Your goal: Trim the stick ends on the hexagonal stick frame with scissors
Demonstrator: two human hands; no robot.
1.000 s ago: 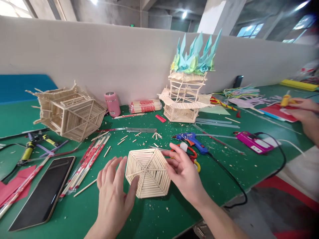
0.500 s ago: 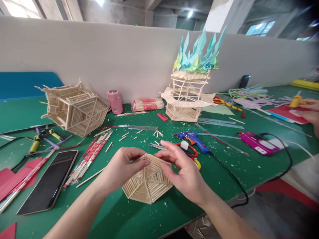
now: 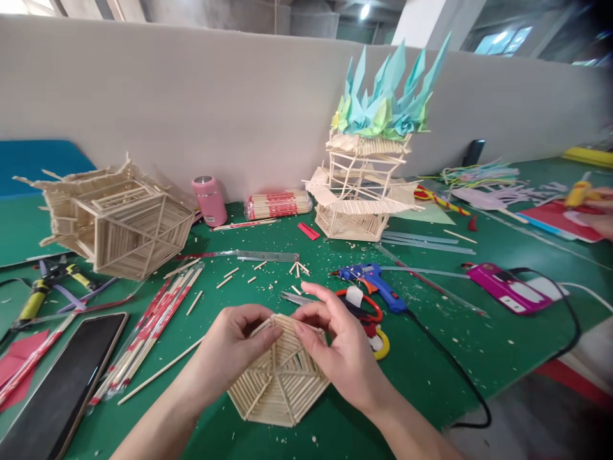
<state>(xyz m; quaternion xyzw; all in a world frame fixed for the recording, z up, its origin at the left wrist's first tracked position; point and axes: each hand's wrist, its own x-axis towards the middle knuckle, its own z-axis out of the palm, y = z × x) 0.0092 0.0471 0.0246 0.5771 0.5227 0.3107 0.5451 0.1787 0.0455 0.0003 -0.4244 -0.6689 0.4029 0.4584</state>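
Close in front of me is a hexagonal stick panel (image 3: 275,390), its thin wooden rods laid in rings between spokes. My left hand (image 3: 239,351) pinches its upper left edge, thumb on the face and fingers behind. At the upper right edge my right hand (image 3: 335,358) grips it, thumb pressed on the sticks and index finger raised. Just beyond the right hand lie scissors (image 3: 376,313) with red and yellow handles, partly hidden by it. A blue hot glue gun (image 3: 376,281) rests farther back on the green table (image 3: 431,377).
A stick house (image 3: 134,217) lies tipped at left; another stick tower (image 3: 359,185), topped with blue paper leaves, stands at the back. A phone (image 3: 62,377), packaged sticks (image 3: 153,332), pliers (image 3: 43,287), a pink bottle (image 3: 209,201) and a magenta box (image 3: 510,287) lie around. Another person's hand (image 3: 598,211) is at right.
The view has shifted, so nearby things sit lower and those at left farther left. My right thumb has moved nearer the left thumb along the panel's top edge. Both hands still hold it.
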